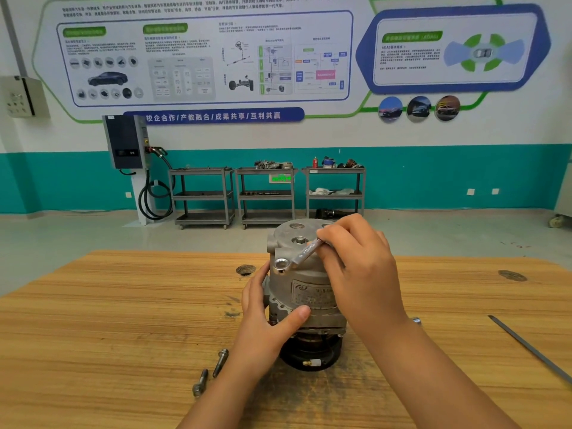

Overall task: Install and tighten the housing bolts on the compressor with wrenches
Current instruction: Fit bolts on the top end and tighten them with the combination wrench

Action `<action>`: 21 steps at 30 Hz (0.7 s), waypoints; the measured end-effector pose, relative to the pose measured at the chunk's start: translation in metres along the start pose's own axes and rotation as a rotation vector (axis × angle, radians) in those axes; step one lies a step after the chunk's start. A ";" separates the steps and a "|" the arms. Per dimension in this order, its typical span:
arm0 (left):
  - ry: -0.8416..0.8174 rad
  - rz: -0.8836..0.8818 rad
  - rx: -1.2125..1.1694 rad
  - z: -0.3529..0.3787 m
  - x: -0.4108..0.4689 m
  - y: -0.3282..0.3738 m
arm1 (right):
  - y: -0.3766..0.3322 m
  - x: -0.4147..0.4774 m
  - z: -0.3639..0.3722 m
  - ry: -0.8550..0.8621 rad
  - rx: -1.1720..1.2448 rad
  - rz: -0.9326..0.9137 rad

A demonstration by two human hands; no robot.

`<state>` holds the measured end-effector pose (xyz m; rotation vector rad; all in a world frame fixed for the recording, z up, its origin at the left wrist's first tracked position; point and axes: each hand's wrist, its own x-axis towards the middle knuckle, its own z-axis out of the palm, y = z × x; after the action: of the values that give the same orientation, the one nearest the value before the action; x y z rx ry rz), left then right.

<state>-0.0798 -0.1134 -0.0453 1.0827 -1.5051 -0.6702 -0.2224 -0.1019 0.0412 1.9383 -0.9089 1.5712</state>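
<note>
We are gripping the upright compressor (309,283), midway between the worktop's (123,320) side edges, with our left hand (263,323). Our right hand (356,267) is pinching a wrench (298,253) over its top. Two bolts (220,362) are lying toward the near edge.

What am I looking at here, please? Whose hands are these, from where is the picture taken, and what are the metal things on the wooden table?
No machine works here: a person uses two bare hands, and the single picture comes from a camera worn on the head, looking forward and down. On the wooden table stands a grey metal compressor. The left hand grips its side to steady it. The right hand holds a wrench, whose ring end sits at the edge of the compressor's top. Two loose bolts lie on the table beside the left arm, and a thin dark metal rod lies far to the right.
</note>
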 end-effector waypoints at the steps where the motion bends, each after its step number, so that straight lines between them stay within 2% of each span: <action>1: -0.004 -0.002 0.001 0.000 0.000 0.001 | 0.000 -0.001 0.000 0.010 0.003 -0.019; 8: -0.010 -0.001 -0.016 0.000 -0.002 0.004 | 0.006 0.002 -0.004 0.164 0.133 -0.040; 11: -0.016 -0.003 -0.029 -0.001 -0.003 0.005 | 0.009 0.011 -0.014 0.261 0.480 0.302; 13: -0.014 -0.009 -0.026 -0.001 -0.003 0.005 | 0.018 0.018 -0.020 0.294 0.766 0.556; 15: -0.008 -0.013 -0.031 -0.001 -0.003 0.005 | 0.030 0.023 -0.026 0.307 0.948 0.747; 18: -0.006 -0.014 -0.041 0.000 -0.003 0.005 | 0.041 0.026 -0.028 0.277 1.149 0.937; 21: 0.000 -0.014 -0.037 0.000 -0.003 0.005 | 0.045 0.025 -0.026 0.189 1.250 1.025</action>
<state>-0.0813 -0.1091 -0.0423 1.0660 -1.4803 -0.7055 -0.2697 -0.1178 0.0690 1.9506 -0.9816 3.4802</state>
